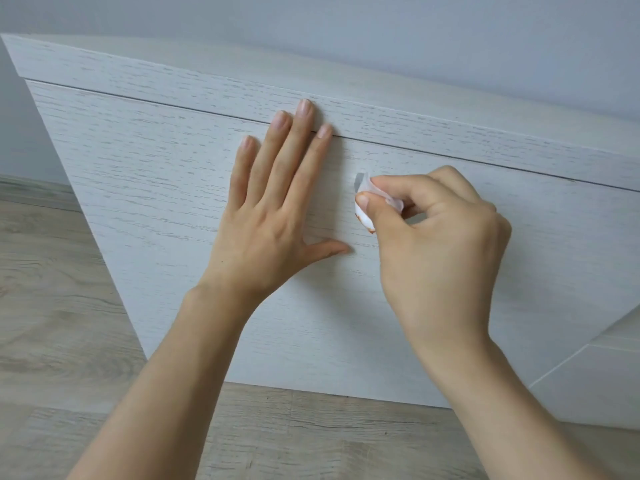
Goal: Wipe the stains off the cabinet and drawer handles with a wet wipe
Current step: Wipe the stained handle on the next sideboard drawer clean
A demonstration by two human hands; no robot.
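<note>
A white wood-grain cabinet door (156,174) fills the middle of the view. My left hand (273,209) lies flat on it with straight, spread fingers, the fingertips reaching the gap under the top panel. Just to its right, my right hand (436,237) pinches a small white wet wipe (363,214) between thumb and forefinger and presses it against the door. The wipe carries an orange-brown stain at its lower edge. A small grey piece, probably the handle (358,180), peeks out above the wipe; the rest of it is hidden by the wipe and fingers.
The cabinet's top panel (415,123) runs along above the door, with a pale grey wall (381,36) behind. Light wood-look flooring (52,306) lies to the left and below. Another white panel (595,382) stands at the lower right.
</note>
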